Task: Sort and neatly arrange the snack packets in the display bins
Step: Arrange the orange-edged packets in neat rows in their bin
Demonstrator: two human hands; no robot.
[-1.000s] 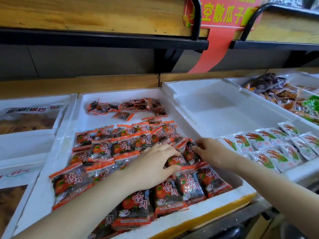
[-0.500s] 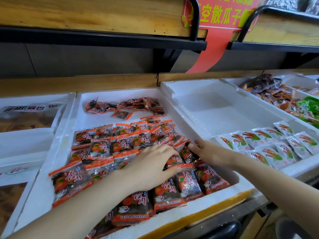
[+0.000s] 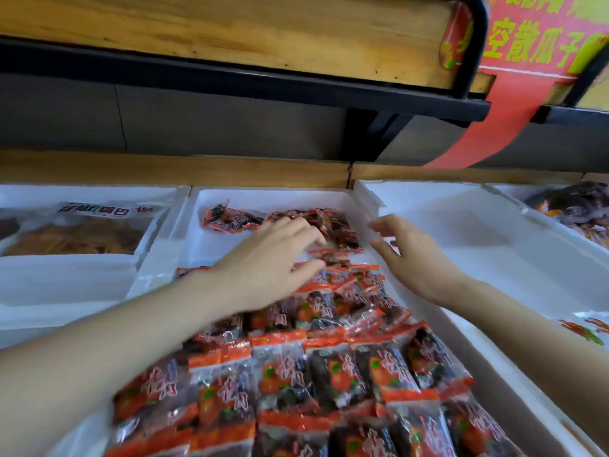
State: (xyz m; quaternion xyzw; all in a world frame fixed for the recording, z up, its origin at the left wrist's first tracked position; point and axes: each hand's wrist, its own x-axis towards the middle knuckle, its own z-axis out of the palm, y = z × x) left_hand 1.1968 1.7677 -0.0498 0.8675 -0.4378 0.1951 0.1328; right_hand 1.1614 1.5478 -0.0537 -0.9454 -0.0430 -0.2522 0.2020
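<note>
A white foam bin [image 3: 359, 201] holds red-and-black snack packets. Neat overlapping rows of packets [image 3: 329, 374] fill its near half. A loose heap of the same packets [image 3: 237, 221] lies at the far end. My left hand [image 3: 270, 262] reaches over the rows toward the heap, fingers loosely spread, holding nothing that I can see. My right hand [image 3: 408, 255] hovers over the bin's right wall, fingers relaxed and apart, with nothing in it.
A second white foam bin [image 3: 494, 232] on the right has a bare far end. Farther right lies a bin of dark and orange packets [image 3: 573, 206]. On the left sits a bin with a large clear bag [image 3: 82, 232]. A wooden shelf with a black rail [image 3: 230, 77] overhangs.
Both hands have left the near rows and moved toward the far end of the bin. The view has moved forward and closer to the bin.
</note>
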